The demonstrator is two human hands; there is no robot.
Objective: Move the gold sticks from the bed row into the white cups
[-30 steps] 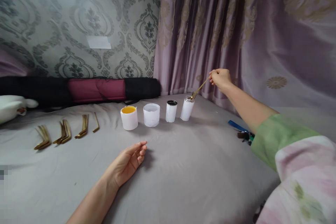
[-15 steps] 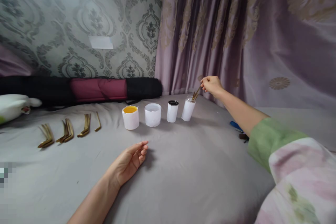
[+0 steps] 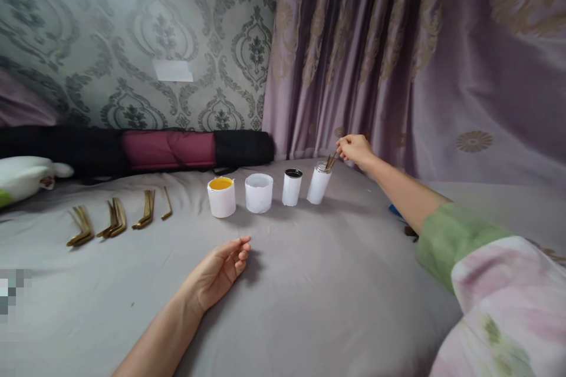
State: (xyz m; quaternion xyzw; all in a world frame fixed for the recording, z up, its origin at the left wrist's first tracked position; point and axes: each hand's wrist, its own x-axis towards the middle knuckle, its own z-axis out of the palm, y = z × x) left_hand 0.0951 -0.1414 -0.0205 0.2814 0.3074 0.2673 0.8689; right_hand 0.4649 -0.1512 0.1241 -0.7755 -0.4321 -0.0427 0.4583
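The right hand [image 3: 356,150] pinches the top of a gold utensil [image 3: 331,161], seemingly a spoon, standing in the far-right white cup [image 3: 318,184] of four. The left hand [image 3: 219,274] lies loose and half open, holding nothing, on the near grey sheet [image 3: 309,283]

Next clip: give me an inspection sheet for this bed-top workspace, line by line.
Surface: grey sheet, soft, lightly creased.
Job's things: clear jar at the right end of a row, gold utensil standing in it; yellow-filled cup, white cup and black-rimmed cup to its left.
Clutter: spare gold utensils lying in groups at left; blue object mostly hidden behind the right arm.
Hands: right hand pinches the gold utensil's top; left hand rests open on the sheet.
Cables: nothing seen.
Surroundings: patterned wallpaper, mauve curtain, black-and-maroon roll, white plush toy.
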